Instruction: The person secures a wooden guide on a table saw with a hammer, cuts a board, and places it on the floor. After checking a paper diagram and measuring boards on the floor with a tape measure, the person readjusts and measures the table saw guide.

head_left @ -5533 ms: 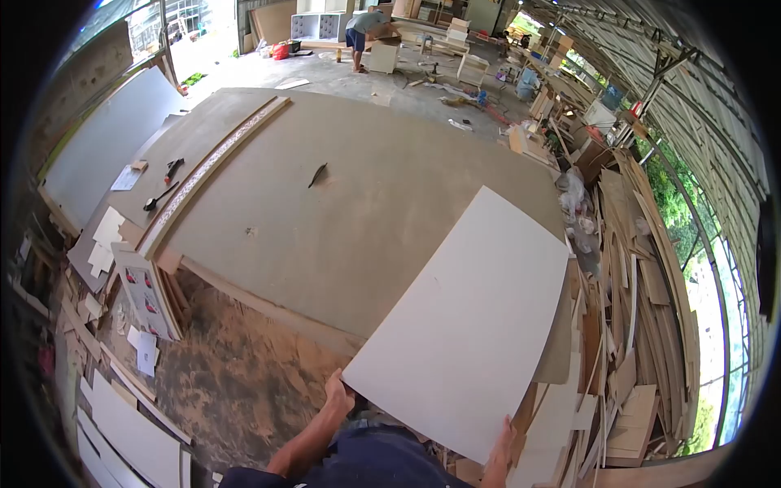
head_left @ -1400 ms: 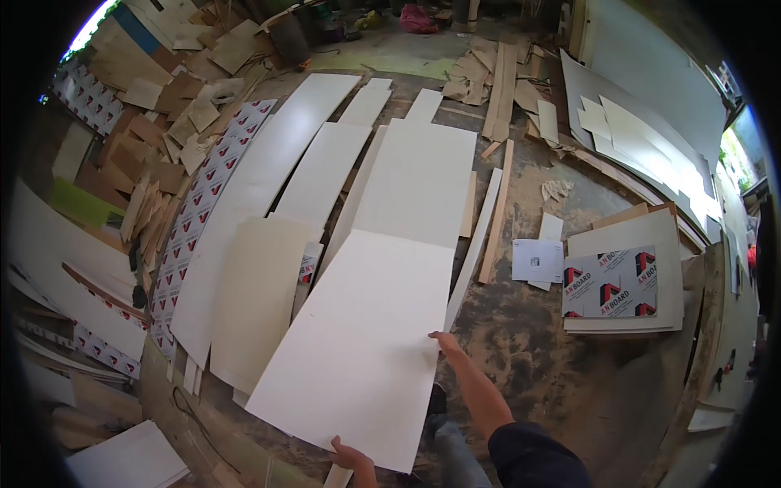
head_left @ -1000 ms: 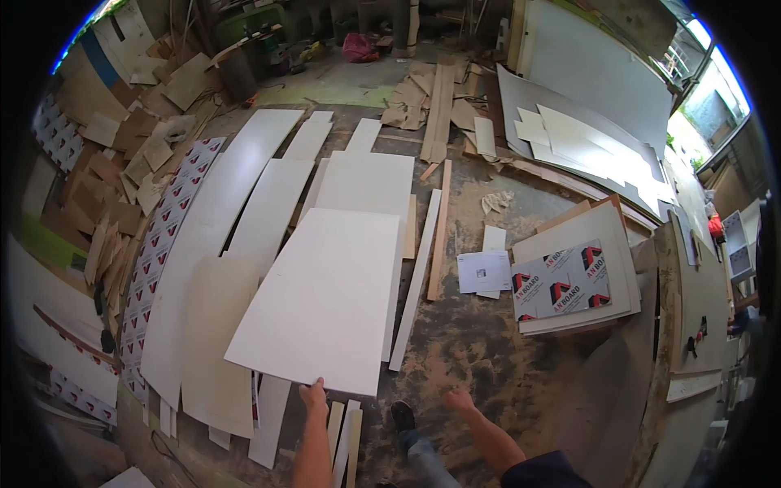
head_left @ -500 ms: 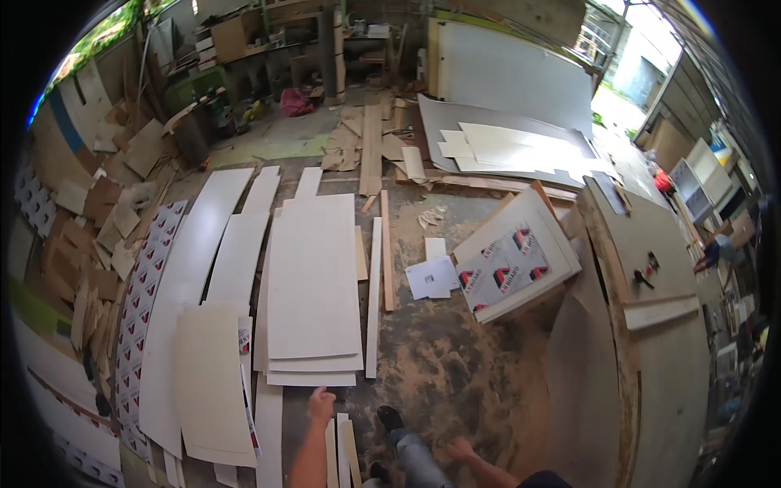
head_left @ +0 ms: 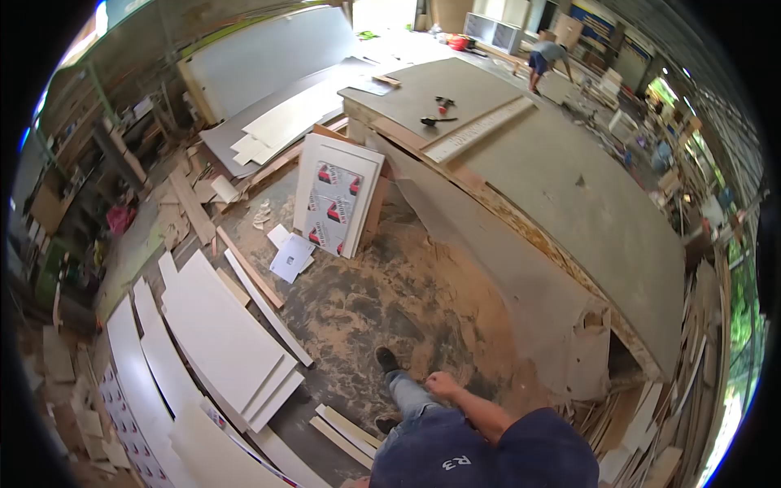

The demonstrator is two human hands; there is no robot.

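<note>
One hand (head_left: 443,384) in view, near, resting empty on the thigh. One big grey worktop (head_left: 569,187) at right. Two dark tools (head_left: 439,111) on its far end. One long pale strip (head_left: 478,130) just beside them. Three stacked white panels (head_left: 224,342) on the floor at left. One printed board (head_left: 336,195) leaning upright against the worktop. Two white paper sheets (head_left: 290,254) near its foot. One other person (head_left: 543,58) far off, bent over.

Soft daylight enters from the open sides, brightest at the top and right edges, with faint shadows. Fisheye distortion bends everything inside a black vignette, and the left margin smears.
</note>
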